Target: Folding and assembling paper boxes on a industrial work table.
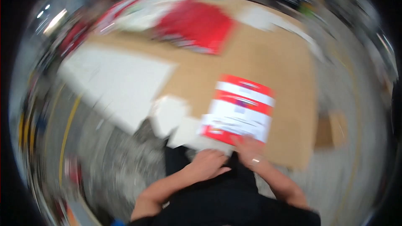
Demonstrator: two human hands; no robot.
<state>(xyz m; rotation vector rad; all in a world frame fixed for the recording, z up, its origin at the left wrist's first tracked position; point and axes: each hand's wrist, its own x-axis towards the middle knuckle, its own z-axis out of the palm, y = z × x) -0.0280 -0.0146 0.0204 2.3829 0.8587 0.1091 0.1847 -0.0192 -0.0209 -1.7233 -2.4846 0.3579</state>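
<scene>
A red and white printed sheet (240,111) lies in front of me on the brown board surface of the table. On its lower edge rest the fingers of my right hand (250,150), stretched out and apart. My left hand (207,165) is at the table's near edge, beside a small white piece of card (190,134). Its thumb sticks out away from its fingers, and I see nothing in it. Motion blur softens both hands and the sheet's print. Another white piece (169,115) with cut corners lies left of the card.
A large white sheet (117,81) covers the table's left side. Farther back lies a red stack (194,23), beside whitish, blurred material (142,14). White scraps (259,18) lie at the far right. A cardboard box (331,129) stands on the floor to the right.
</scene>
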